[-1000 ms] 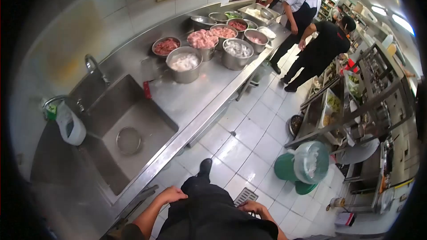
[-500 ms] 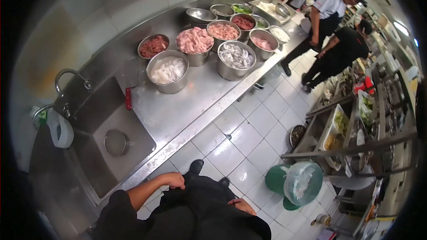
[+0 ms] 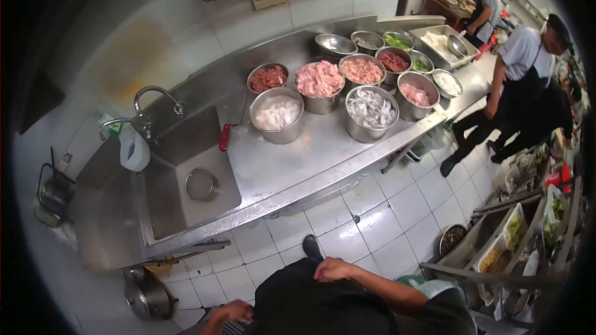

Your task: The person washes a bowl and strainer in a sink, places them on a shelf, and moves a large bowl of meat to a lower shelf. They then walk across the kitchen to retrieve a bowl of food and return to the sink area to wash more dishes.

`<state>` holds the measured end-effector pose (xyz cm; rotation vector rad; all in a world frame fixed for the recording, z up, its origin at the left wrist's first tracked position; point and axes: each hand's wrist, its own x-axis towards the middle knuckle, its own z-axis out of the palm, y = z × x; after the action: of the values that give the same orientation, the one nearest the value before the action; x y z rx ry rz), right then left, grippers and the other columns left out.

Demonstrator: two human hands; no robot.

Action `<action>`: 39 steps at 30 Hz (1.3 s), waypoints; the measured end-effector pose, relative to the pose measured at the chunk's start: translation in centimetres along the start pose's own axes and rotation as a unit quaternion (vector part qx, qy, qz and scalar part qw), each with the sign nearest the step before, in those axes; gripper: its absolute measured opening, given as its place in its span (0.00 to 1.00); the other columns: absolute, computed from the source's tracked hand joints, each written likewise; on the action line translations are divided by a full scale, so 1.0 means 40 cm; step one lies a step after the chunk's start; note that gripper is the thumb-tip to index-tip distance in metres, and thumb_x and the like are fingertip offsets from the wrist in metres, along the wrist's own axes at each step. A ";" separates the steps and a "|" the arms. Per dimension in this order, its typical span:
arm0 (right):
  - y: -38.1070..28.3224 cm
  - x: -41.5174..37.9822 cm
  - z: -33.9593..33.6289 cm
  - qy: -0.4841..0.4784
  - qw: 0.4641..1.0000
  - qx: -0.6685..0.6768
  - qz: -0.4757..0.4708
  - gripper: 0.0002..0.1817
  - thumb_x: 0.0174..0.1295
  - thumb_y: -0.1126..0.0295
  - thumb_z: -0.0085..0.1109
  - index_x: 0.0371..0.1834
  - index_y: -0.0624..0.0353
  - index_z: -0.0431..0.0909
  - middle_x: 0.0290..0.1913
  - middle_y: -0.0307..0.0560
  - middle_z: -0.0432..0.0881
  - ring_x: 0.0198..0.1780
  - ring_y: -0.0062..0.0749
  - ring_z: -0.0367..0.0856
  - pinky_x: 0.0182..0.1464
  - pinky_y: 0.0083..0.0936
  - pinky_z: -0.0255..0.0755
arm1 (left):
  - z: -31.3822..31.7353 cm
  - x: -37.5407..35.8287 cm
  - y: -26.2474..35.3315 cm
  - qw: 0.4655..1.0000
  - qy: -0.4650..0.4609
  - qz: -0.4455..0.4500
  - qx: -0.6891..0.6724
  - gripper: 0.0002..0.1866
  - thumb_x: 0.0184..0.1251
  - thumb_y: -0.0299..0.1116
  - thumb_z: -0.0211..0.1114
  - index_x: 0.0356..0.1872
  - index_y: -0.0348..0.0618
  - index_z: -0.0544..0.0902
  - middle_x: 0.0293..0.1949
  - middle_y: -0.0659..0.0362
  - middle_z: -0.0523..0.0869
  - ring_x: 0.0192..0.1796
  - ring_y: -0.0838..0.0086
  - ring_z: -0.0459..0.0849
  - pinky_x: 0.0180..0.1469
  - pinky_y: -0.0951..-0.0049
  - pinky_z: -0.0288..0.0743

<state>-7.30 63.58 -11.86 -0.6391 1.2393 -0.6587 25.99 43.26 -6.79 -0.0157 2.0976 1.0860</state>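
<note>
My left hand [image 3: 237,311] hangs low by the apron, empty, its fingers loosely bent and partly in shadow. In front of the apron [image 3: 292,304] is my right hand [image 3: 333,270], fingers curled in with nothing visible in them. Neither hand touches the steel counter [image 3: 279,170] ahead. On it stand pots of pale, wet food [image 3: 277,115], grey-white strips [image 3: 371,108], pink meat pieces [image 3: 319,79] and dark red meat [image 3: 268,78]. A red-handled knife [image 3: 225,138] lies beside the sink [image 3: 180,211], where a round metal container [image 3: 201,184] sits.
Two taps [image 3: 155,96] and a white plastic jug [image 3: 135,149] are at the sink's back. Below the counter's left end is a lidded pot [image 3: 148,298]. A person [image 3: 524,80] stands by the counter's far end. Shelving [image 3: 496,254] lines the right side.
The view has swung left, so counter, sink and pots appear farther right. My right hand has come up across the apron; my left has dropped lower. The green bin is now mostly hidden.
</note>
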 end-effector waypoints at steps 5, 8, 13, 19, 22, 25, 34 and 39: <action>-0.140 0.182 -0.001 -0.140 0.971 -0.193 -0.034 0.10 0.45 0.75 0.57 0.32 0.63 0.81 0.25 0.42 0.79 0.24 0.22 0.75 0.24 0.20 0.69 | 0.467 0.050 -0.267 0.930 0.066 -0.105 -0.346 0.12 0.59 0.38 0.55 0.38 0.43 0.79 0.36 0.57 0.81 0.36 0.69 0.79 0.37 0.72 0.74; -0.227 0.189 -0.029 -0.151 0.935 -0.315 -0.063 0.09 0.42 0.72 0.63 0.29 0.60 0.82 0.24 0.44 0.81 0.26 0.27 0.78 0.28 0.25 0.72 | 0.452 0.097 -0.252 0.922 0.032 -0.126 -0.365 0.11 0.59 0.37 0.56 0.39 0.44 0.79 0.37 0.57 0.81 0.38 0.70 0.79 0.38 0.74 0.75; -0.390 0.039 -0.245 -0.013 0.923 -0.287 -0.256 0.10 0.45 0.72 0.63 0.32 0.64 0.81 0.28 0.47 0.82 0.31 0.31 0.80 0.36 0.24 0.73 | 0.300 0.170 -0.353 0.834 -0.279 -0.011 -0.476 0.11 0.58 0.35 0.57 0.41 0.45 0.79 0.39 0.58 0.81 0.40 0.73 0.79 0.40 0.76 0.75; -0.603 -0.257 -0.585 0.185 0.934 -0.207 -0.223 0.09 0.49 0.81 0.58 0.35 0.65 0.80 0.30 0.45 0.83 0.33 0.22 0.79 0.39 0.19 0.73 | -0.188 0.104 0.032 0.881 0.165 -0.284 -0.341 0.15 0.49 0.40 0.69 0.33 0.41 0.83 0.31 0.59 0.84 0.30 0.77 0.80 0.29 0.75 0.77; -0.639 -0.324 -0.805 0.306 0.896 -0.178 -0.268 0.09 0.49 0.84 0.55 0.33 0.66 0.80 0.29 0.43 0.82 0.32 0.19 0.78 0.38 0.16 0.73 | -0.368 0.195 0.246 0.777 0.396 -0.325 -0.365 0.13 0.49 0.33 0.69 0.33 0.37 0.81 0.26 0.62 0.82 0.29 0.80 0.78 0.31 0.79 0.73; -0.647 -0.340 -1.019 0.422 0.842 -0.191 -0.276 0.06 0.48 0.81 0.58 0.31 0.66 0.80 0.28 0.42 0.82 0.30 0.20 0.77 0.36 0.18 0.71 | -0.467 0.336 0.365 0.704 0.575 -0.189 -0.371 0.13 0.48 0.27 0.69 0.36 0.35 0.79 0.30 0.61 0.82 0.31 0.80 0.78 0.35 0.80 0.73; -0.697 -0.408 -1.296 0.459 0.834 -0.137 -0.274 0.07 0.46 0.84 0.55 0.29 0.68 0.78 0.27 0.41 0.80 0.31 0.20 0.76 0.37 0.18 0.69 | -1.120 0.715 0.679 0.662 0.647 0.043 -0.375 0.11 0.56 0.30 0.65 0.37 0.34 0.78 0.26 0.59 0.81 0.28 0.81 0.79 0.31 0.82 0.73; -0.675 -0.461 -1.331 0.465 0.846 -0.091 -0.245 0.07 0.49 0.82 0.56 0.33 0.69 0.78 0.29 0.41 0.80 0.31 0.20 0.75 0.36 0.17 0.68 | -1.454 0.960 0.557 0.681 0.711 -0.061 -0.164 0.21 0.48 0.41 0.68 0.36 0.31 0.80 0.33 0.49 0.84 0.31 0.66 0.84 0.35 0.71 0.76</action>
<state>-65.62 55.39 8.99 -0.8396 2.0820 -1.3936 -44.75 28.59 4.81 -1.6485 2.9872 1.5593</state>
